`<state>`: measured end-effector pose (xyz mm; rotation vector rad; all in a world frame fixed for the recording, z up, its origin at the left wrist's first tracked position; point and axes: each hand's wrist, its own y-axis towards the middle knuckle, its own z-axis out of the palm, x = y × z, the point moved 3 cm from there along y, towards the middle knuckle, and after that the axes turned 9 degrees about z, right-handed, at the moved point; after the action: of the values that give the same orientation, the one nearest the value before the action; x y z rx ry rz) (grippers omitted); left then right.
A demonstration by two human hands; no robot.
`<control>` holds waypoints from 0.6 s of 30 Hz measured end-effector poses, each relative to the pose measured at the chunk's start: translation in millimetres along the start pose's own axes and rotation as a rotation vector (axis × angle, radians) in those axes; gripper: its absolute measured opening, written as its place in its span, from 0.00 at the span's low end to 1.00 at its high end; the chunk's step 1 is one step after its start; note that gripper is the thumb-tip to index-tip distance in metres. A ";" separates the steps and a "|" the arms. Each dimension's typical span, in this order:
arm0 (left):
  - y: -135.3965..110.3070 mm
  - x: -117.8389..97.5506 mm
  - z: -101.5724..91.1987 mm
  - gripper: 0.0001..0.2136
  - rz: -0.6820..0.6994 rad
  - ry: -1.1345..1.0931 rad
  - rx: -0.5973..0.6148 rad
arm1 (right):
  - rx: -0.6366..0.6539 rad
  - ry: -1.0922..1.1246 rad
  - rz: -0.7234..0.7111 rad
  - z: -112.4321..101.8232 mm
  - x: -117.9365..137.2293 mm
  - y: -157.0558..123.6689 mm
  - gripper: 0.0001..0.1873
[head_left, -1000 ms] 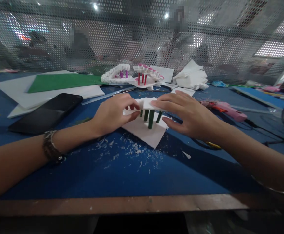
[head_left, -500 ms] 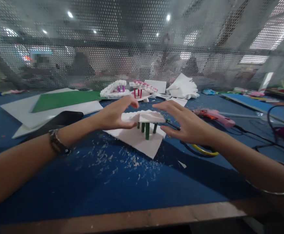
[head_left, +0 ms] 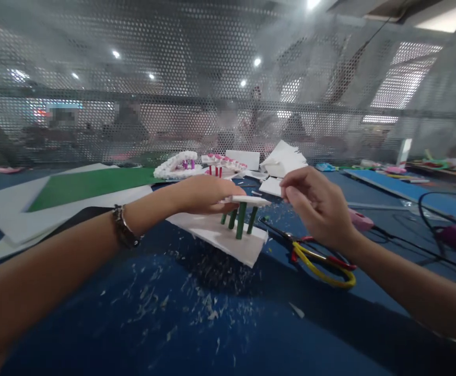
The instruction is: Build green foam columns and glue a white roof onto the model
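A small white paper model with green pillars [head_left: 241,222] stands on a white base board [head_left: 228,241] and carries a flat white roof [head_left: 251,200]. My left hand [head_left: 208,193] is closed on the roof from the left, thumb below and fingers over the top. The base is tilted, with a dark shadow beneath it. To the right of the model, my right hand [head_left: 317,203] hangs apart from it, fingertips pinched together; whatever they may hold is hidden. Yellow-and-red-handled scissors [head_left: 322,261] lie below my right hand.
White scraps [head_left: 212,313] litter the blue table [head_left: 114,334]. Behind are a white-and-purple model [head_left: 175,166], a pink-topped model [head_left: 223,162] and cut paper [head_left: 282,159]. Green sheet [head_left: 94,187] lies left; a pink glue gun [head_left: 361,219], cables and blue board [head_left: 419,190] lie right.
My left hand has closed on the model's roof, and the base has tilted up. My right hand has drawn back to the right, its fingers coming together. The view has shifted.
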<state>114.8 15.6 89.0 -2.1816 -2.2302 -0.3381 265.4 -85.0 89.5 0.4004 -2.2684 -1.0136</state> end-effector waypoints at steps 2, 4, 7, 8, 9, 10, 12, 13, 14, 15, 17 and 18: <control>5.8 7.5 -4.2 0.11 -0.036 0.044 -0.009 | 0.021 -0.037 0.047 0.7 -1.1 0.8 0.06; 10.3 13.0 -8.2 0.12 -0.062 0.092 -0.021 | 0.068 -0.065 0.116 2.3 -2.3 1.1 0.07; 12.8 12.7 -12.1 0.16 -0.103 0.148 -0.048 | 0.168 -0.033 0.281 6.2 -6.5 1.4 0.10; 12.4 10.1 -12.4 0.17 -0.128 0.165 -0.056 | 0.217 -0.017 0.336 8.1 -8.1 1.3 0.11; 11.7 6.4 -12.1 0.17 -0.158 0.184 -0.054 | 0.272 -0.008 0.381 10.1 -9.5 1.1 0.13; 10.9 1.6 -11.1 0.16 -0.181 0.198 -0.046 | 0.330 -0.008 0.417 12.0 -10.5 0.7 0.15; 9.8 -9.3 -7.7 0.16 -0.207 0.212 -0.007 | 0.440 -0.013 0.453 15.6 -11.1 -0.9 0.17; 9.5 -14.7 -6.1 0.17 -0.211 0.220 0.007 | 0.484 -0.015 0.460 17.2 -10.7 -2.2 0.17; 9.5 -19.5 -4.7 0.16 -0.211 0.235 0.018 | 0.515 -0.020 0.471 18.5 -10.2 -4.0 0.17; 9.5 -23.3 -3.6 0.16 -0.212 0.254 0.025 | 0.540 -0.027 0.486 19.9 -9.7 -6.2 0.17; 9.7 -28.6 -1.8 0.16 -0.201 0.284 0.035 | 0.581 -0.026 0.522 22.9 -8.8 -11.6 0.16; 9.6 -30.2 -0.9 0.16 -0.190 0.290 0.041 | 0.596 -0.019 0.545 24.5 -8.8 -14.6 0.15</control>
<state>125.2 -14.3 86.7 -1.7706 -2.2582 -0.5645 256.6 -76.4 62.2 -0.0064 -2.4627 -0.0612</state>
